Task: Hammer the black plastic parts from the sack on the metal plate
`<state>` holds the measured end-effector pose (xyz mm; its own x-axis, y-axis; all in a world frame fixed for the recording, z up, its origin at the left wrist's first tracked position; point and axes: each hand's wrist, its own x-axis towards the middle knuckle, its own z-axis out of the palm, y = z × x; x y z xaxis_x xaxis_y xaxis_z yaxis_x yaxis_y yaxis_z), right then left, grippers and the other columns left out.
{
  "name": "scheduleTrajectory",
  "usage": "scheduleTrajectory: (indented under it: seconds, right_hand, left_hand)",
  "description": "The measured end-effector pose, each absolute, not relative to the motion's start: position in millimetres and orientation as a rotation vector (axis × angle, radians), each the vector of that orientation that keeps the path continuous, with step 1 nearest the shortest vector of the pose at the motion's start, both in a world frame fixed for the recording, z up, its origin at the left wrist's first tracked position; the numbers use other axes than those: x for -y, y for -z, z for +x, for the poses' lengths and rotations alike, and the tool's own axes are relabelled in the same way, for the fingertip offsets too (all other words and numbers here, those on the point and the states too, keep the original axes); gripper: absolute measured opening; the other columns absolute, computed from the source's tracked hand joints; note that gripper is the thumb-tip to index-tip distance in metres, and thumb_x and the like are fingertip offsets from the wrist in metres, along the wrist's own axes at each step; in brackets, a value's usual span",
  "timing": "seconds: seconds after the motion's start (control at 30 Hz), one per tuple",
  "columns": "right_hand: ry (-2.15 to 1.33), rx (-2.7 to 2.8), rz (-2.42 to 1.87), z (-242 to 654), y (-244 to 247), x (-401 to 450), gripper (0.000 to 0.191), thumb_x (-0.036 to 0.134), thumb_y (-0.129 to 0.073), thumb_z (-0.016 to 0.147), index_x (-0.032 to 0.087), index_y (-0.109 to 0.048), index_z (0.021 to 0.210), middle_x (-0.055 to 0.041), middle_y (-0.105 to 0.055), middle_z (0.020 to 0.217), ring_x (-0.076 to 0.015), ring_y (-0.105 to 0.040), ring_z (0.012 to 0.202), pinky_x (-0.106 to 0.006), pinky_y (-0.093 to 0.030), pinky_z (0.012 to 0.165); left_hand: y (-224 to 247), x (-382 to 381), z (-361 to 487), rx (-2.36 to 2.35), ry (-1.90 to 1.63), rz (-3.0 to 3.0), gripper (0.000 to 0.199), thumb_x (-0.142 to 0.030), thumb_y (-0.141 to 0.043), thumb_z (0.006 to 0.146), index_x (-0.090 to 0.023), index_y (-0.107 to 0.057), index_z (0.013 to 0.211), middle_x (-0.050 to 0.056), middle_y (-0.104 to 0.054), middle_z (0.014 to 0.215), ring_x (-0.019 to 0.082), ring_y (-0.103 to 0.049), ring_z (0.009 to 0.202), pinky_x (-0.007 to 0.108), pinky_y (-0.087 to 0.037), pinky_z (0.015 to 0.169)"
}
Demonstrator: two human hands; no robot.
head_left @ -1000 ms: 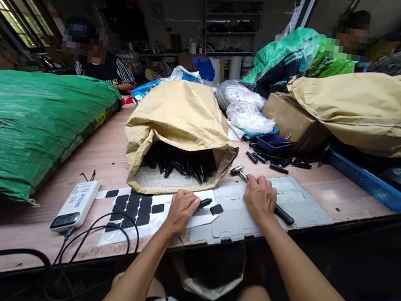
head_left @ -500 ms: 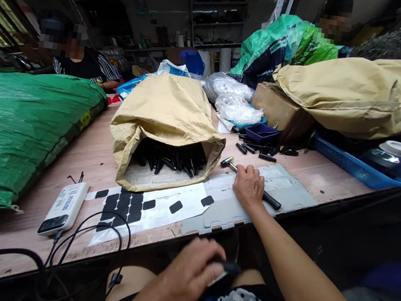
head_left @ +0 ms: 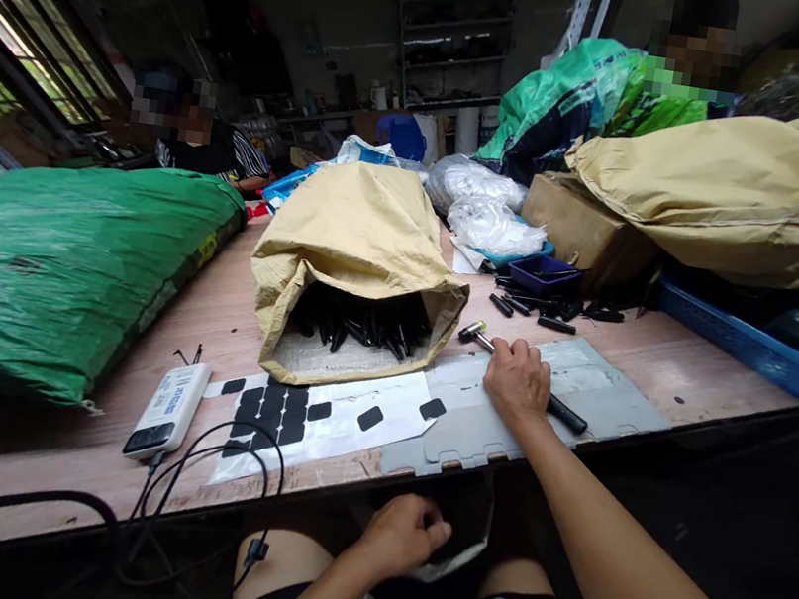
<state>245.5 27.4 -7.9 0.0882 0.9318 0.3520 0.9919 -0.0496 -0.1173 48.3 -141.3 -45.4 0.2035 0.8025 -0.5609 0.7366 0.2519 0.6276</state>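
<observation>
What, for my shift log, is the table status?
Right hand gripping hammer over gray board. Left hand off the table, no item visible in it. Open sack close to hammer.

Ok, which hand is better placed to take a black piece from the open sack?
Likely the left hand: its grip shows nothing held, though it is off the table. The right hand is closed around the hammer, so it would have to let go first.

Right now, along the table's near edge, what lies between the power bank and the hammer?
The head view shows black cables, a white sheet bearing black squares, and the gray board beneath the hammer.
</observation>
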Motion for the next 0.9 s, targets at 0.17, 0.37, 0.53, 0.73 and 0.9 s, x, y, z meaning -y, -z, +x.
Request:
scheduleTrajectory:
  seconds: [0.17, 0.37, 0.53, 0.73, 0.9]
  right_hand:
    - [0.276, 1.915, -2.049, 246, 10, -28, 0.032, 0.027, -0.043, 0.099, 0.020, -0.064, 0.123, -0.0132, -0.057, 0.108, -0.0260, -0.048, 0.099, -0.035, -0.028, 0.076]
    - [0.287, 1.916, -2.056, 245, 11, -29, 0.031, 0.026, -0.044, 0.098, 0.021, -0.065, 0.121, -0.0131, -0.058, 0.107, -0.0261, -0.049, 0.099, -0.035, -0.029, 0.076]
    - [0.245, 1.917, -2.074, 244, 6, -29, 0.032, 0.025, -0.044, 0.098, 0.019, -0.064, 0.122, -0.0141, -0.058, 0.108, -0.0262, -0.049, 0.101, -0.035, -0.031, 0.078]
    - [0.237, 1.912, -2.069, 244, 4, -29, 0.032, 0.027, -0.041, 0.100, 0.021, -0.063, 0.123, -0.0137, -0.058, 0.110, -0.0269, -0.050, 0.102, -0.036, -0.031, 0.077]
    - [0.257, 1.905, -2.064, 244, 6, -29, 0.032, 0.026, -0.041, 0.100, 0.021, -0.063, 0.122, -0.0135, -0.058, 0.110, -0.0270, -0.050, 0.102, -0.036, -0.031, 0.077]
  left_hand:
    - [-35, 105, 34, -1.136, -0.330, 1.445, 0.044, -0.059, -0.063, 0.085, -0.017, -0.074, 0.091, -0.002, -0.057, 0.064, 0.010, -0.043, 0.055, 0.022, -0.033, 0.051]
    - [-56, -8, -39, -2.128, -0.894, 1.507, 0.030, -0.042, -0.058, 0.089, -0.018, -0.073, 0.098, 0.007, -0.071, 0.086, 0.022, -0.064, 0.079, 0.031, -0.047, 0.070]
    - [-37, -48, -68, -2.636, -0.506, 1.618, 0.033, -0.043, -0.059, 0.088, -0.018, -0.074, 0.105, 0.019, -0.070, 0.118, 0.037, -0.063, 0.112, 0.042, -0.050, 0.085]
    - [-46, -29, -65, -2.652, -0.307, 1.446, 0.035, -0.046, -0.059, 0.087, -0.017, -0.076, 0.097, 0.022, -0.073, 0.110, 0.041, -0.067, 0.105, 0.044, -0.050, 0.078]
    - [-58, 21, -50, -2.542, -0.526, 1.511, 0.031, -0.049, -0.056, 0.090, -0.023, -0.074, 0.092, 0.011, -0.073, 0.088, 0.033, -0.067, 0.088, 0.040, -0.046, 0.072]
